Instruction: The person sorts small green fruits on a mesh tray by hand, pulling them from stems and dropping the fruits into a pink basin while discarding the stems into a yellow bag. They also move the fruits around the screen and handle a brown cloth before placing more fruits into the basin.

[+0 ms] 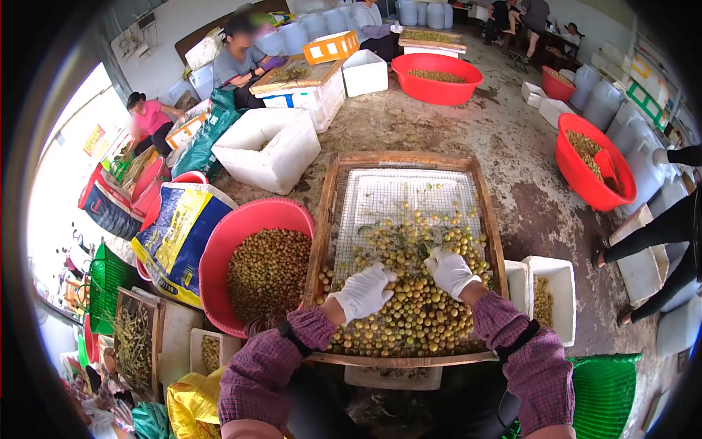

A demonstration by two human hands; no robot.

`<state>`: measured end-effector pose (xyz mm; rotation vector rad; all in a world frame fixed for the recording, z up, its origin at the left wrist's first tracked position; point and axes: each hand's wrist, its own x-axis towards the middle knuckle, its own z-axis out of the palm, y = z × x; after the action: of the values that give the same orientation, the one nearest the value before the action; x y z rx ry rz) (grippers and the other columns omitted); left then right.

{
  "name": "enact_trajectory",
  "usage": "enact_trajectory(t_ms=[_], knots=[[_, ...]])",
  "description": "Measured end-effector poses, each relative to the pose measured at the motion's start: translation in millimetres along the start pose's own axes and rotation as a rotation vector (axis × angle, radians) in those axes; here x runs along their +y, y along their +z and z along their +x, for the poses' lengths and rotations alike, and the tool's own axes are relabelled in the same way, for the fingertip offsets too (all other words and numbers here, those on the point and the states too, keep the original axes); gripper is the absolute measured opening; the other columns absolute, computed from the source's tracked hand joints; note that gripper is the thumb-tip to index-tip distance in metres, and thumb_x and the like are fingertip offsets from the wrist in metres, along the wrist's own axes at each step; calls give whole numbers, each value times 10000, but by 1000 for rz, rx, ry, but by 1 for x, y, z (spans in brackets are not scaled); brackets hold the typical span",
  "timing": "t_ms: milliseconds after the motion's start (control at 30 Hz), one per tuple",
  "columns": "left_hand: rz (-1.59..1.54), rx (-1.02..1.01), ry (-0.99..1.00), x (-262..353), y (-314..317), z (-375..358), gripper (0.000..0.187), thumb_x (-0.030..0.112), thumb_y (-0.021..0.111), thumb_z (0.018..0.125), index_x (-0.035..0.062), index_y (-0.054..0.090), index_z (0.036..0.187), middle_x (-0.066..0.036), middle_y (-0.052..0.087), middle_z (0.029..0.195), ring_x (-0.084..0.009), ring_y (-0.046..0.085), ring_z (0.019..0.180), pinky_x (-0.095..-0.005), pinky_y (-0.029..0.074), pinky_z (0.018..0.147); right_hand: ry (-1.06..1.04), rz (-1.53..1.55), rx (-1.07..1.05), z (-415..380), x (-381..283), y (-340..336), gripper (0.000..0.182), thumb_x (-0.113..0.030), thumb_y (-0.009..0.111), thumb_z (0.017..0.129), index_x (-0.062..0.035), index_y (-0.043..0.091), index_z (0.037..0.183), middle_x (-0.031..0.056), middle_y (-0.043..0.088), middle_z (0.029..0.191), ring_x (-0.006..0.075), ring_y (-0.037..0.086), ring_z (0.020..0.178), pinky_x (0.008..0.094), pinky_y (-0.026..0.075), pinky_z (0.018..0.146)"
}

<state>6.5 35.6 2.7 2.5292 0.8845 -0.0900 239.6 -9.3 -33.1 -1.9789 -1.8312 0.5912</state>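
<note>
A wood-framed wire-mesh screen (491,219) lies in front of me, with many small round yellow-green fruits (409,322) heaped on its near half. Both my hands wear white gloves and are over the fruits. My left hand (363,293) has its fingers curled together at the left of the heap; what they hold, if anything, is hidden. My right hand (450,272) is bent with fingertips pinched down among fruits near a bit of green stem. Some leaves and scattered fruits lie farther up the mesh.
A red tub (208,267) of fruits stands left of the screen, beside a blue-yellow sack (183,241). White foam boxes (574,293) are on the right, a green basket (607,395) near my right elbow. Another red tub (567,164) stands farther right. Several people sit beyond; one stands right.
</note>
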Motion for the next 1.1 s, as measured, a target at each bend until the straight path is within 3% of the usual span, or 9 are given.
enact_trajectory(t_ms=[67, 133, 200, 267, 400, 500, 667, 833, 1100], knots=[[-193, -74, 125, 11, 4, -13, 501, 293, 636, 854, 73, 499, 1283, -222, 483, 1243, -358, 552, 1069, -409, 465, 904, 109, 327, -42, -6, -5, -5, 250, -197, 576, 900, 50, 551, 883, 190, 638, 771, 303, 655, 693, 391, 541, 619], [-213, 160, 159, 11, -6, -16, 490, 258, 626, 862, 75, 497, 1298, -225, 518, 1223, -350, 617, 915, -378, 470, 903, 294, 723, -191, -11, -15, -18, 215, -165, 596, 885, 45, 549, 885, 160, 638, 775, 247, 662, 650, 345, 559, 578], [-218, 366, 84, -30, -1, 2, 361, 198, 607, 865, 52, 582, 1193, -201, 623, 1058, -314, 638, 848, -354, 496, 849, 279, 716, -186, -11, -11, -18, 141, -72, 600, 855, 38, 539, 918, 135, 631, 826, 191, 655, 613, 296, 570, 541], [-155, 288, -143, -44, -22, 4, 244, 153, 599, 862, 26, 644, 1065, -173, 668, 910, -295, 646, 816, -345, 509, 796, 272, 693, -149, -15, -15, -23, 130, -42, 599, 838, 31, 527, 918, 141, 624, 858, 194, 655, 618, 295, 570, 542], [-185, 386, -138, -70, -29, -12, 188, 163, 604, 866, 48, 666, 1000, -168, 667, 940, -311, 645, 868, -352, 504, 792, -19, 187, 103, -19, 5, -8, 155, 5, 502, 816, -40, 480, 963, 130, 578, 794, 289, 608, 706, 402, 475, 664], [-190, 143, -95, -65, -33, -28, 192, 184, 619, 859, 46, 670, 982, -154, 670, 950, -311, 642, 877, -347, 504, 796, -21, 171, 83, -15, 7, -4, 195, 1, 456, 825, -57, 439, 1010, 148, 574, 846, 350, 586, 782, 436, 455, 720], [-89, 182, -172, -48, -31, -51, 164, 204, 628, 834, 99, 693, 943, -102, 678, 924, -275, 649, 866, -342, 507, 793, -22, 154, 60, -17, 5, -8, 192, -21, 477, 835, -61, 441, 1019, 150, 581, 851, 368, 587, 783, 437, 460, 719], [56, 114, -31, -53, -20, -65, 183, 191, 617, 806, 133, 693, 962, -110, 609, 1119, -295, 632, 917, -369, 497, 827, 162, 355, -10, -22, 1, -16, 199, -35, 525, 841, -48, 483, 1035, 80, 564, 811, 160, 557, 692, 320, 476, 641], [-204, 282, -121, -49, -4, -52, 82, 153, 663, 796, 78, 667, 829, -118, 663, 867, -284, 645, 763, -355, 512, 704, 15, 279, -17, -38, -15, -12, 152, -46, 457, 870, -42, 418, 1017, 195, 564, 889, 371, 572, 822, 431, 453, 722]])
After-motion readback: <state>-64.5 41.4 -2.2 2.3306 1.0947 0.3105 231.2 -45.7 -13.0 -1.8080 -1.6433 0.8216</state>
